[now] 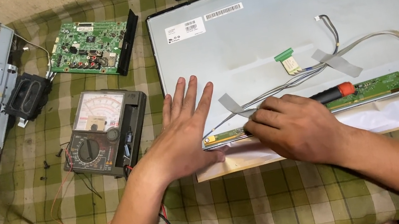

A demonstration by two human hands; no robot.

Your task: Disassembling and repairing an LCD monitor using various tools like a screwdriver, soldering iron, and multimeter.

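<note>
Your left hand (181, 130) lies flat on the panel (271, 29), left of your right hand (290, 128). The multimeter (106, 133) sits left of the panel, circuit board (89, 47) behind it.

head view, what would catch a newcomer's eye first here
The big grey display panel lies back-up at upper right, the left hand flat on its lower left corner. The right hand holds a red-and-black screwdriver at the panel's narrow green circuit strip. Left of the panel, an analog multimeter rests on the checked cloth.

Green-and-cream checked cloth (254, 203), grey panel (271, 29), green circuit board (89, 47), red-black screwdriver (334, 92).
</note>
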